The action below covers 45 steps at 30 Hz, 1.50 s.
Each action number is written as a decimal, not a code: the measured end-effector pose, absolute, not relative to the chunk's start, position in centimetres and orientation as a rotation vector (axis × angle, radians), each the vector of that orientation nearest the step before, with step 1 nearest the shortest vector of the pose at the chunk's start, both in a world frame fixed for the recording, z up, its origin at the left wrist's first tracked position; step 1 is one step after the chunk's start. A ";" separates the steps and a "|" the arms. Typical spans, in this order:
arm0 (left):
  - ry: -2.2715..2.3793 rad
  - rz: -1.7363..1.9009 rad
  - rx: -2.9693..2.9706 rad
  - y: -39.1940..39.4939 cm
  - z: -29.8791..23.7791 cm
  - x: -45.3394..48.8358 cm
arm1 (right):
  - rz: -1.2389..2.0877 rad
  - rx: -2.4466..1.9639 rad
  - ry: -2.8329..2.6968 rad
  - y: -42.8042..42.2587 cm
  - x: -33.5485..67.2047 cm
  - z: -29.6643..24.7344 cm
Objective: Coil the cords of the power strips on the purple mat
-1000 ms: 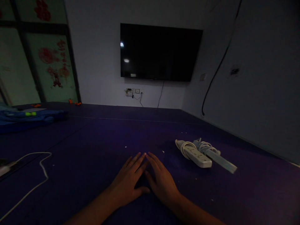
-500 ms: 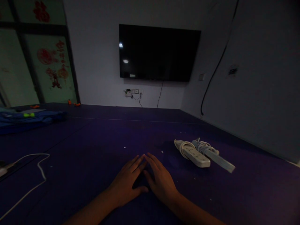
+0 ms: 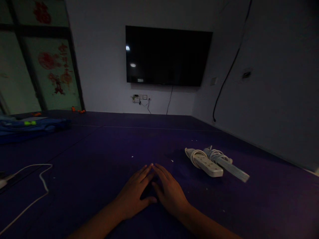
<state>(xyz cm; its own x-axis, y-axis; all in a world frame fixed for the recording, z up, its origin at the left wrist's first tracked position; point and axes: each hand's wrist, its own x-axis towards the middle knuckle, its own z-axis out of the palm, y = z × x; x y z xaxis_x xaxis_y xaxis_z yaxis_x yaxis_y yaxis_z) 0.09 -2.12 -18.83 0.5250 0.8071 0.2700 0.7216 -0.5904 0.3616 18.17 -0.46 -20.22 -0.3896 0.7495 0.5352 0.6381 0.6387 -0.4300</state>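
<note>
A power strip (image 3: 210,167) lies beyond the right hand (image 3: 172,193).

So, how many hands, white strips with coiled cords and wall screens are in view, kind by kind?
Hands: 2 (left hand, right hand)
White strips: 2 (socketed strip, thinner strip)
Wall screen: 1
Total: 5

The broad surface (image 3: 112,146) is deep purple going to navy, crossed by a thin pale line (image 3: 149,127) and flecked with white scraps (image 3: 172,161). The nearer power strip (image 3: 211,168) is cream-white with dark socket holes; the strip beside it (image 3: 235,170) is a cooler, greyish white. A white cord (image 3: 47,191) shows at left, a black cable (image 3: 238,49) at right. The cloth heap (image 3: 47,125) is blue with a neon yellow-green patch (image 3: 30,123). Bright orange bits (image 3: 73,109) sit near pale green glass (image 3: 68,101) patterned with red and orange lettering (image 3: 46,60). The television (image 3: 169,56) is black, the wall (image 3: 99,66) grey
</note>
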 end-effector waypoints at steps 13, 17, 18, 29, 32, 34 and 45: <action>1.330 0.624 2.566 -2.1 -19.1 0.1 | 0.218 -1.061 -2.176 -0.4 18.2 -20.2; 1.321 0.637 2.563 -2.1 -19.0 0.1 | 0.227 -1.068 -2.174 -0.5 18.2 -20.1; 1.322 0.628 2.563 -2.1 -18.9 0.1 | 0.226 -1.068 -2.178 -0.5 18.2 -20.1; 1.331 0.627 2.580 -2.0 -19.0 0.1 | 0.251 -1.105 -2.190 -0.6 18.1 -19.9; 1.335 0.636 2.605 -2.0 -18.8 0.0 | 0.271 -1.124 -2.195 -0.8 18.1 -19.8; 1.344 0.638 2.611 -2.0 -18.8 0.0 | 0.278 -1.130 -2.200 -0.8 18.1 -19.6; 1.342 0.635 2.638 -1.9 -19.0 0.0 | 0.272 -1.145 -2.221 -0.8 18.1 -19.6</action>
<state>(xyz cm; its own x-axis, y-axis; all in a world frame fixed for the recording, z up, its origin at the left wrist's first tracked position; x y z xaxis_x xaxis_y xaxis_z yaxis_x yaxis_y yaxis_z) 0.04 -1.85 -19.04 0.5203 0.7942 0.3139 0.7461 -0.6016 0.2853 18.12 -0.79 -19.59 -0.4338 0.7918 0.4301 0.6644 0.6035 -0.4409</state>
